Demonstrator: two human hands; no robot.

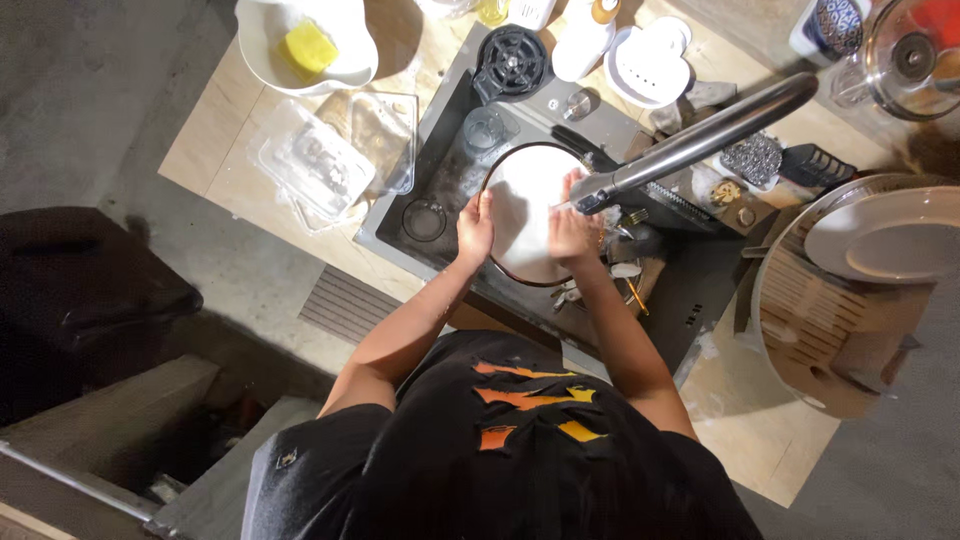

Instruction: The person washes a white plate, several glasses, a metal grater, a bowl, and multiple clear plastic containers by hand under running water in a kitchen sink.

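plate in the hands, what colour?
White with a dark brown rim: the plate, gripped by the left hand and right hand. Head view.

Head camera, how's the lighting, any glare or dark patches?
Head view: harsh light washes out the plate between the left hand and right hand; glare streaks the faucet; the floor at left falls into deep shadow; edges look bent.

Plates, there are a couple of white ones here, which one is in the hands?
The plate over the sink, gripped by the left hand and right hand under the faucet. The other plate rests untouched in the rack at right.
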